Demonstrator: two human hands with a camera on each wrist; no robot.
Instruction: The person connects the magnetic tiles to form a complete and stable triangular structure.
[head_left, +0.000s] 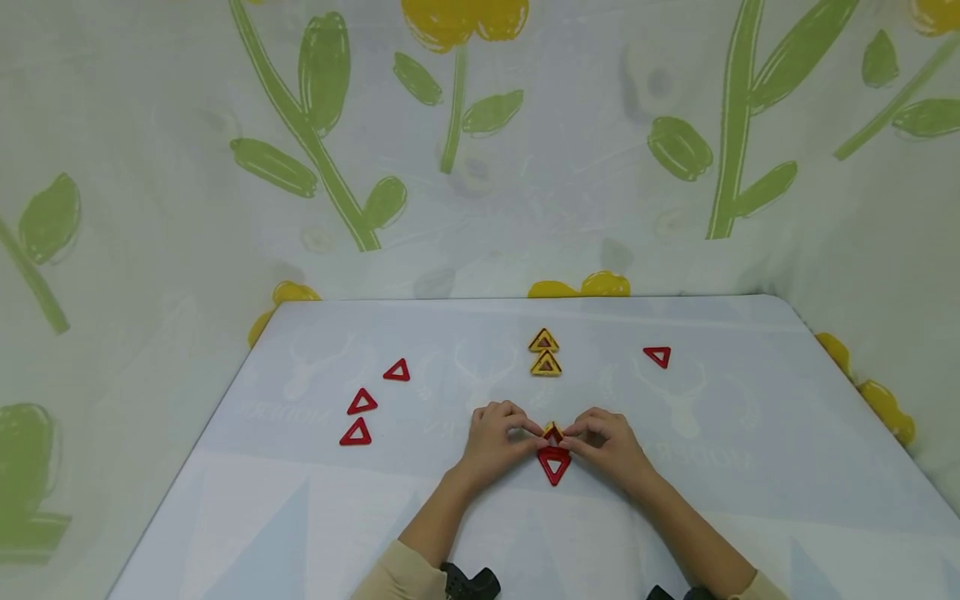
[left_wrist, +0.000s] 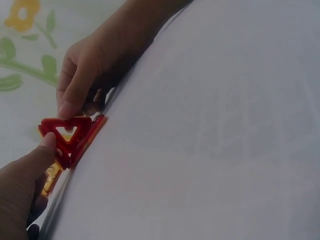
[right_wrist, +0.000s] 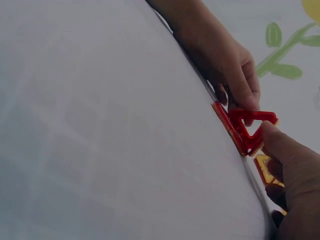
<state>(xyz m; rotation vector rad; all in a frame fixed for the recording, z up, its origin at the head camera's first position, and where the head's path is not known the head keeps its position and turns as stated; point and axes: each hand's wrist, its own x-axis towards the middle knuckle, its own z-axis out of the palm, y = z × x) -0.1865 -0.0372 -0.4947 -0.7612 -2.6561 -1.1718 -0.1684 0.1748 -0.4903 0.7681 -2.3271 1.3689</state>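
Note:
Red and yellow triangular tiles meet between the two hands at the middle of the table. My left hand (head_left: 497, 439) pinches a raised red triangular tile (left_wrist: 76, 122) from the left, thumb on its face. From the other side my right hand (head_left: 611, 444) pinches the same raised tile. It leans up at an angle, and yellow shows behind it. A second red triangular tile (head_left: 554, 454) lies flat on the near side, point toward me, its far edge right at the foot of the raised one. Fingers hide part of the joined pieces.
Farther back on the white table (head_left: 465, 533) sit two yellow triangular pieces (head_left: 545, 372) with red inside, one behind the other. Several red triangular tiles (head_left: 356, 442) lie at left. Another red triangular tile (head_left: 657, 350) lies at back right. A flower-patterned cloth (head_left: 540, 208) hangs behind.

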